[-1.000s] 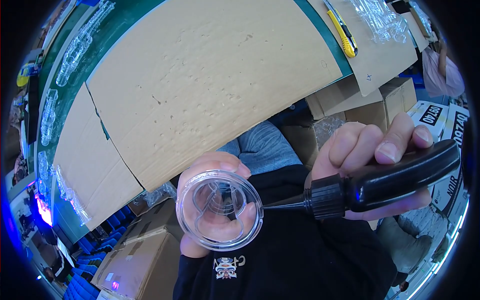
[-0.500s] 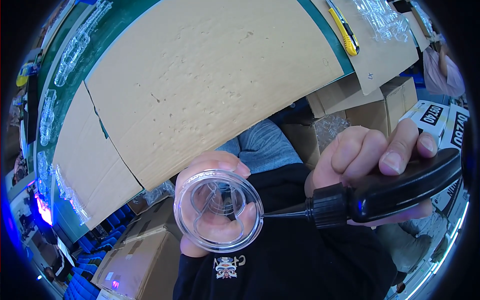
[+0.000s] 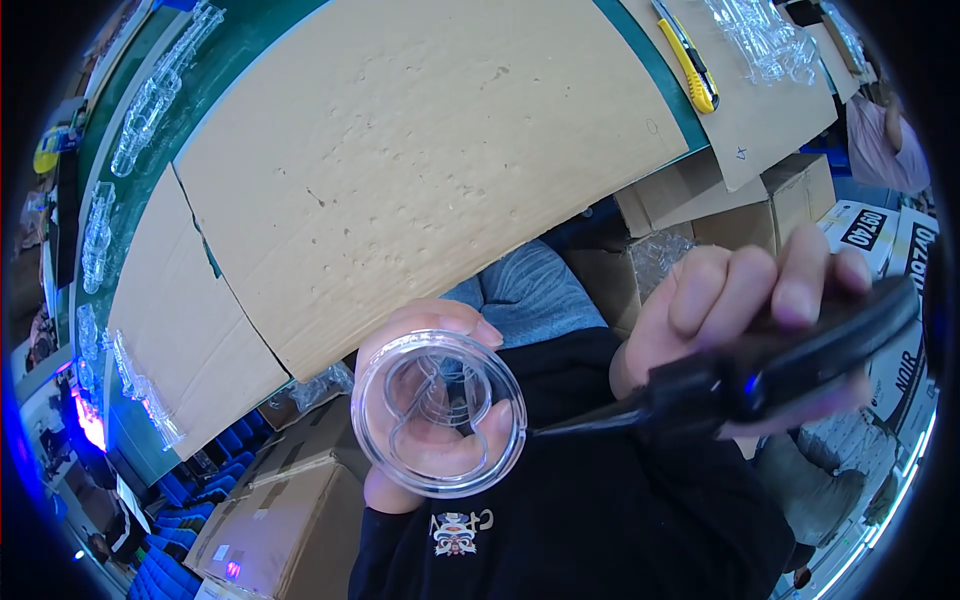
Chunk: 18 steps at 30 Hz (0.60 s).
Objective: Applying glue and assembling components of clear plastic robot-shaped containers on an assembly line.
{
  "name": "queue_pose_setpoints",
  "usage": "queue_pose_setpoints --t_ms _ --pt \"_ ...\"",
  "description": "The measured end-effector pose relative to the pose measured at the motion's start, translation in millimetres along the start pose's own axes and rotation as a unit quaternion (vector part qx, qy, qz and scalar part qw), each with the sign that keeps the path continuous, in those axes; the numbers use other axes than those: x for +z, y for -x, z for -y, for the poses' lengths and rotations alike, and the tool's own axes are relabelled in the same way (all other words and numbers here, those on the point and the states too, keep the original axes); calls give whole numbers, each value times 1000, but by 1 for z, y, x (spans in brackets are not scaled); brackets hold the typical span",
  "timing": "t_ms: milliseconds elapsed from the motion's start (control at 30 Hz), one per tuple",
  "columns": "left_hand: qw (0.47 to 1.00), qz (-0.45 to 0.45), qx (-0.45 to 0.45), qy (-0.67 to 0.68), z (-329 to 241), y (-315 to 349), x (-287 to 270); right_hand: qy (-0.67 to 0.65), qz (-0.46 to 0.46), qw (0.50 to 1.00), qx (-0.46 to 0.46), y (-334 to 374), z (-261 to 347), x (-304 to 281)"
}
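My left hand (image 3: 408,325) is closed around a clear, round plastic part (image 3: 440,400), its circular rim facing up and curved inner walls showing through. Some of those fingers are visible through the plastic. In my right hand (image 3: 715,285) is a black squeeze bottle (image 3: 705,392) with a long, thin nozzle, held sideways and blurred by motion. The nozzle's tip is at the right edge of the rim; whether it touches cannot be made out.
Cardboard sheets (image 3: 420,150) cover the green table (image 3: 640,40) ahead. A yellow utility knife (image 3: 690,60) lies far right, near clear plastic parts (image 3: 765,40). More clear parts (image 3: 150,105) line the left edge. Cardboard boxes (image 3: 275,520) stand below left and at right (image 3: 800,195).
The black bottle has tilted, its back end rising and its nozzle now slanting down toward the rim. The clear part has shifted slightly up in my left hand.
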<state>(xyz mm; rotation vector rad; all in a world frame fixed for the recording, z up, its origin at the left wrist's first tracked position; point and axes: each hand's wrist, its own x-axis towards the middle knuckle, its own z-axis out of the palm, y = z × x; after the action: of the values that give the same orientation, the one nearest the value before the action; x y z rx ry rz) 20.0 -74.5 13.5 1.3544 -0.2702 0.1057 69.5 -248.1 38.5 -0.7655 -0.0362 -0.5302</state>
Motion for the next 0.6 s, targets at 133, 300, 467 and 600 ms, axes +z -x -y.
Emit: queue_pose_setpoints --t_ms 133,300,467,600 --pt "999 -37 -26 -11 -5 4 4 -10 -39 999 -2 -7 -2 9" --pt "993 -52 -88 55 -7 3 5 15 -57 976 210 -28 -7 -9" --pt "999 -21 -13 29 -2 3 -21 -3 76 976 206 -57 -9 -26" --pt "998 12 32 43 -8 -4 -44 -78 19 970 231 -106 -26 -36"
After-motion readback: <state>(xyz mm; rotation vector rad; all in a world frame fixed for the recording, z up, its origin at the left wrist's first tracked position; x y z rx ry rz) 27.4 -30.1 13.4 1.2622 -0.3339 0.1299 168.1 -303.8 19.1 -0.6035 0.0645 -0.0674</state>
